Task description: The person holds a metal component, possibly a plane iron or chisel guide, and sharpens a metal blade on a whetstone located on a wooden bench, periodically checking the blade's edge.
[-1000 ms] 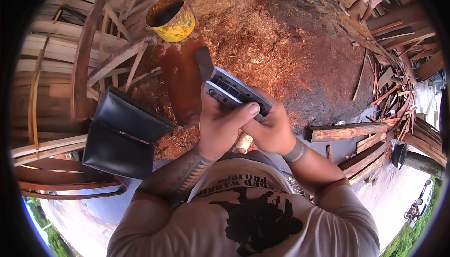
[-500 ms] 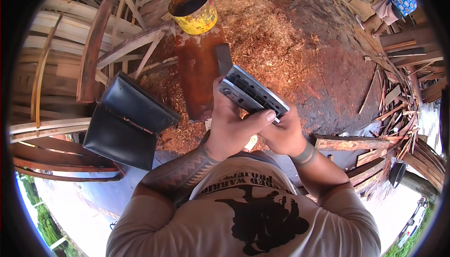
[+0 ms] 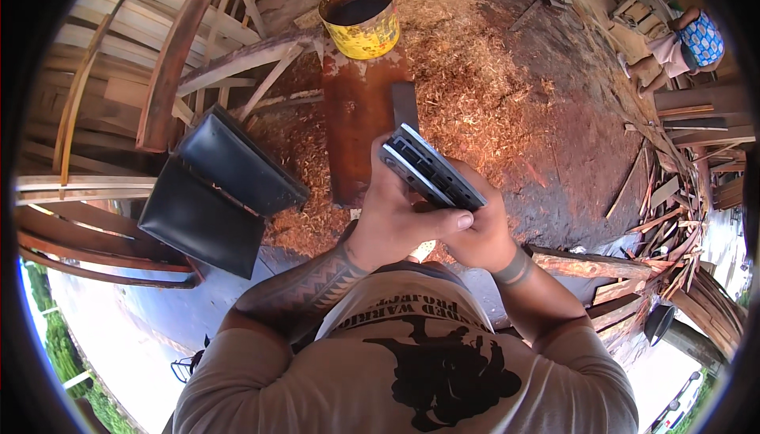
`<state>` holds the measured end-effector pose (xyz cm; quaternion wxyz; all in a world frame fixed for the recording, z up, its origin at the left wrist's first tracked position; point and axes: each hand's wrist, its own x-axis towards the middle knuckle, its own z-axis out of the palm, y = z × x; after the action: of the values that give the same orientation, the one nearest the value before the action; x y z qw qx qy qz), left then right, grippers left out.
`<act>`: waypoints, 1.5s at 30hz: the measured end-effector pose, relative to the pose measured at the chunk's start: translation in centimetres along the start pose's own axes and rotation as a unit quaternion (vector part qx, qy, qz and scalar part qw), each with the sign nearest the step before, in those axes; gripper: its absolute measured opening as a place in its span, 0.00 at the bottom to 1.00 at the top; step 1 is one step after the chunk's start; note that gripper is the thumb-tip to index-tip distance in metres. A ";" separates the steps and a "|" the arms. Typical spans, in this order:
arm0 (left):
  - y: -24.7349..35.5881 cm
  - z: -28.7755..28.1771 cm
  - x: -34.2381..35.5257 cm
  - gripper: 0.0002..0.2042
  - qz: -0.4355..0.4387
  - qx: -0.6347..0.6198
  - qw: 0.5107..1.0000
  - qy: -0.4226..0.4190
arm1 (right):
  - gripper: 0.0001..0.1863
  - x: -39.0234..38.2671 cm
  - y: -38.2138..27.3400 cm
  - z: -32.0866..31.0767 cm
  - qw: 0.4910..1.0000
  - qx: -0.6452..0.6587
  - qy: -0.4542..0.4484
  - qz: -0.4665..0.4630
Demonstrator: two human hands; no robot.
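Both of my hands hold a slim grey metal case-like object (image 3: 432,168) with a black slotted middle, in front of my chest. It slants down from upper left to lower right; its exact kind is unclear. My left hand (image 3: 385,216) grips its left end and underside, with the thumb stretched across the near side. At the lower right end, my right hand (image 3: 482,224) wraps round it, its fingers partly hidden behind. Beyond the hands lies a reddish-brown board (image 3: 348,125). A small dark flat piece (image 3: 404,101) rests at the board's right edge.
A yellow bucket (image 3: 368,38) of dark liquid stands at the board's far end. To my left lies an open black case (image 3: 207,220), near stacked timber (image 3: 170,54). Wood shavings (image 3: 467,78) cover the ground. Scrap wood (image 3: 673,212) piles up at right; a person (image 3: 681,46) is far right.
The metal object has turned in my hands, so its top face shows less. Both hands stay on it. The surroundings have shifted slightly in the view.
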<state>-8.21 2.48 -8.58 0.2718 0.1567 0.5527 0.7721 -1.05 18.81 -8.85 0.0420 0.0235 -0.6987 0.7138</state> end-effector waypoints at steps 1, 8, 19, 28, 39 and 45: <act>0.0 -0.4 -0.1 0.57 -0.009 0.024 1.000 -0.013 | 0.34 0.2 0.0 0.3 1.000 0.016 0.001 0.007; 0.9 -1.7 0.2 0.40 0.018 -0.123 0.992 0.018 | 0.33 1.9 -0.4 1.2 0.999 0.030 -0.031 0.012; 2.9 -5.8 1.9 0.17 -0.068 -0.209 0.971 0.097 | 0.24 4.6 -1.1 3.6 0.976 -0.217 -0.002 -0.007; 2.7 -6.5 1.8 0.14 -0.046 -0.130 0.985 0.105 | 0.24 5.5 -1.3 3.6 0.985 -0.165 -0.027 0.041; 2.3 -5.5 1.7 0.13 -0.007 -0.172 0.980 0.098 | 0.25 5.1 -1.7 2.6 0.989 -0.130 -0.053 0.038; 2.2 -4.7 1.1 0.15 -0.032 -0.157 0.984 0.079 | 0.24 3.9 -1.3 1.8 0.992 -0.120 -0.038 0.026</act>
<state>-12.18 -0.96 -8.22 0.2736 0.0329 0.4487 0.8501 -4.83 17.15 -7.16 -0.0008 0.0270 -0.7809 0.6241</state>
